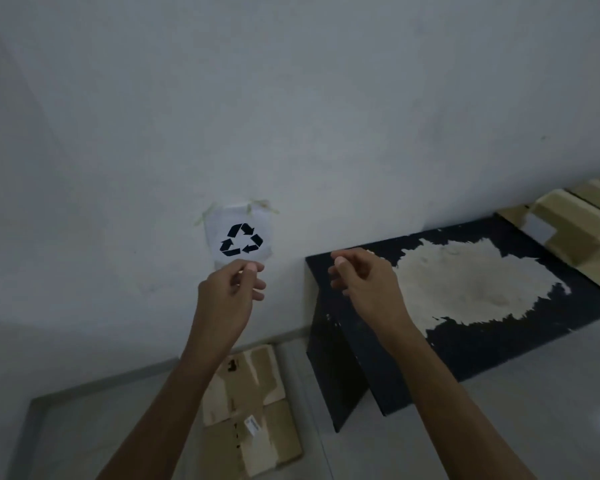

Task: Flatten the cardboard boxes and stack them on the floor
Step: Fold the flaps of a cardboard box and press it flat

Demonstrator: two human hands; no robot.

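Both arms reach out: my left hand (230,287) and right hand (362,277) hang loosely curled, holding nothing, above flattened cardboard (252,410) on the floor.

Cut off at the right edge — cardboard boxes (582,230) on the bench (492,348); partly hidden behind the left forearm — flattened cardboard (257,410).

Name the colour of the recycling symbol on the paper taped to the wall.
Black, on white paper; head view.
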